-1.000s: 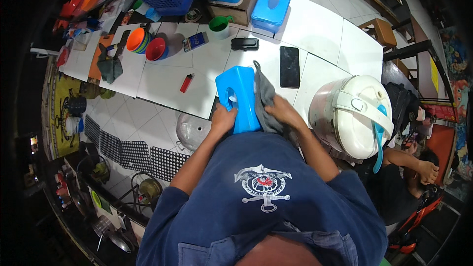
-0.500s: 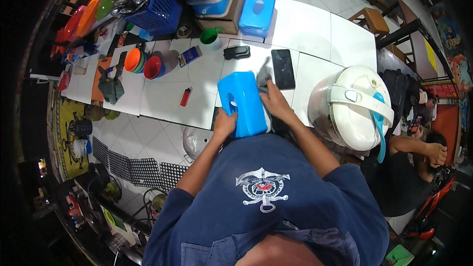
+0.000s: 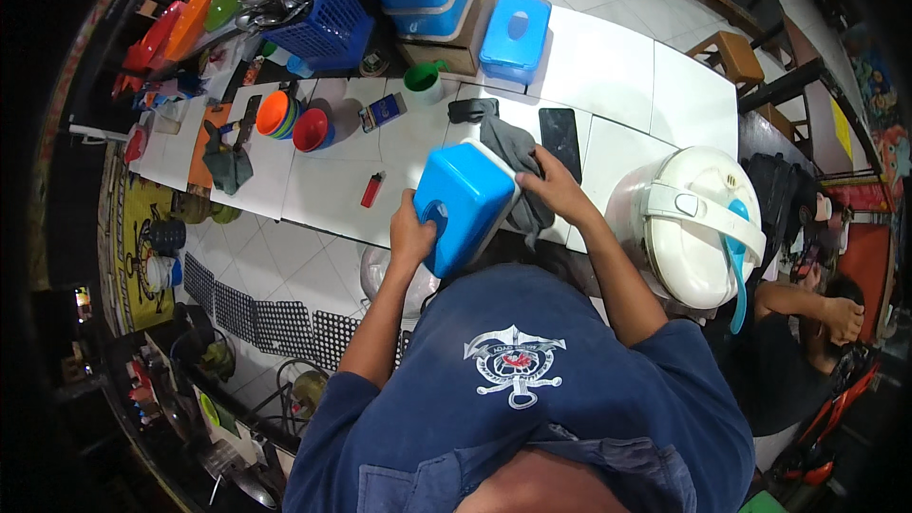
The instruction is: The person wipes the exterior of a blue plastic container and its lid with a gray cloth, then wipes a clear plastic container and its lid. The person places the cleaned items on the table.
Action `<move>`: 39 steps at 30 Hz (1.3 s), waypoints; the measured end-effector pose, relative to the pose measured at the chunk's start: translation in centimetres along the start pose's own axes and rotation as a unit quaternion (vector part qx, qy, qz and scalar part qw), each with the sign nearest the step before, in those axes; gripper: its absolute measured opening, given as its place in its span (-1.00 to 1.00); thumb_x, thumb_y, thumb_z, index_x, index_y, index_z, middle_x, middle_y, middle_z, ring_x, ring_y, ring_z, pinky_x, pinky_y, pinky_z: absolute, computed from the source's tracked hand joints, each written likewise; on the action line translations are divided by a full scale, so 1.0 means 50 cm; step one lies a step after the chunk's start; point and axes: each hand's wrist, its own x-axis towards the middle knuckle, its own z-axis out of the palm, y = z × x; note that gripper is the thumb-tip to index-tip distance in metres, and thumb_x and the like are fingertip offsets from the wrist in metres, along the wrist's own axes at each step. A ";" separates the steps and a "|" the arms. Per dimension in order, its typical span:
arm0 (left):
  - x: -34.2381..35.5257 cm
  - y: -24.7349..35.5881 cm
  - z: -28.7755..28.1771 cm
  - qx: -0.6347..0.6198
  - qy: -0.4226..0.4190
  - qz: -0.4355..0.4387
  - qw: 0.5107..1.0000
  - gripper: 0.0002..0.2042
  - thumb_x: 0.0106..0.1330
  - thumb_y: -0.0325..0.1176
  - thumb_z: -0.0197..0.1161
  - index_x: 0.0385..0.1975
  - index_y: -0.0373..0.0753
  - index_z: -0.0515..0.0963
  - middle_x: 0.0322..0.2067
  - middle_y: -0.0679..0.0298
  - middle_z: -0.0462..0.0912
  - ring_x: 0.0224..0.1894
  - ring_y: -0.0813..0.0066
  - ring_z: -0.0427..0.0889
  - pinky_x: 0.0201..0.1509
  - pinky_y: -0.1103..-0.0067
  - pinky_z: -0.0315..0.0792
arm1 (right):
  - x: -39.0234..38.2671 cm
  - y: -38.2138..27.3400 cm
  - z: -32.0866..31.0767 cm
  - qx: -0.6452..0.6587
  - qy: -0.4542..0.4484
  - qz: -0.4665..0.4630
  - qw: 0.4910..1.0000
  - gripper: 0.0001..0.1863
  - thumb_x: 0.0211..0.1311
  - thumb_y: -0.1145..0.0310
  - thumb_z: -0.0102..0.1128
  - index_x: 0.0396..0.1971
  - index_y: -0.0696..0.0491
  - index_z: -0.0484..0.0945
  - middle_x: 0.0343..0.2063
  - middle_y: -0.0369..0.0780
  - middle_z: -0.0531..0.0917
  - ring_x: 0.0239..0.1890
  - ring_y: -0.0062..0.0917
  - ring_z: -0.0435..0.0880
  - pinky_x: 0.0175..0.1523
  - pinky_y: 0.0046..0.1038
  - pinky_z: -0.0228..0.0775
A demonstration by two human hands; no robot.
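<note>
A blue box (image 3: 467, 192) with an oval opening and a white rim, like a tissue box, is tilted in front of me above the table's near edge. My left hand (image 3: 413, 232) grips its left side, with the thumb at the opening. My right hand (image 3: 558, 188) is closed on a grey cloth (image 3: 514, 144) at the box's right, white-rimmed edge. The cloth drapes beside the box, partly over the tabletop; the right fingertips are partly hidden by it. Beyond the cloth lie a black object (image 3: 465, 111) and a dark phone (image 3: 560, 141).
A large white rice container (image 3: 701, 228) with a blue spoon (image 3: 737, 256) stands right. Leftward are a red lighter (image 3: 371, 190), a small blue pack (image 3: 382, 112), stacked cups (image 3: 274, 114) and a green cup (image 3: 423, 83). Another blue box (image 3: 516, 36) stands behind. A person (image 3: 793, 351) sits at right.
The blue box has tilted over, bringing its white rim up on the right. The grey cloth now hangs spread out beside it. My left hand has shifted along the box; the view has moved slightly.
</note>
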 end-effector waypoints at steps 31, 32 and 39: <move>-0.053 0.015 0.036 0.139 -0.020 0.211 0.967 -0.64 -0.16 -0.59 0.18 -0.25 -0.26 0.49 -0.43 0.05 0.58 -0.31 0.00 0.57 -0.24 0.22 0.41 | -0.039 0.084 0.021 -0.129 0.022 0.144 0.981 -0.73 0.04 0.34 0.19 -0.34 0.18 0.39 -0.46 -0.05 0.58 -0.37 -0.31 0.58 -0.24 -0.32 0.39; -0.056 0.010 0.038 0.136 -0.014 0.208 0.969 -0.64 -0.16 -0.59 0.18 -0.25 -0.26 0.49 -0.44 0.05 0.58 -0.31 0.00 0.57 -0.24 0.22 0.41 | -0.063 0.089 0.024 -0.136 0.012 0.152 0.979 -0.74 0.05 0.34 0.18 -0.33 0.18 0.39 -0.46 -0.04 0.58 -0.37 -0.31 0.58 -0.24 -0.32 0.39; -0.042 0.016 0.045 0.129 -0.042 0.198 0.971 -0.65 -0.15 -0.59 0.18 -0.25 -0.25 0.48 -0.45 0.04 0.59 -0.34 -0.02 0.58 -0.27 0.23 0.42 | -0.207 0.094 0.005 -0.147 -0.088 0.239 0.956 -0.74 0.03 0.38 0.19 -0.33 0.15 0.33 -0.50 -0.20 0.44 -0.42 -0.54 0.38 -0.29 -0.45 0.29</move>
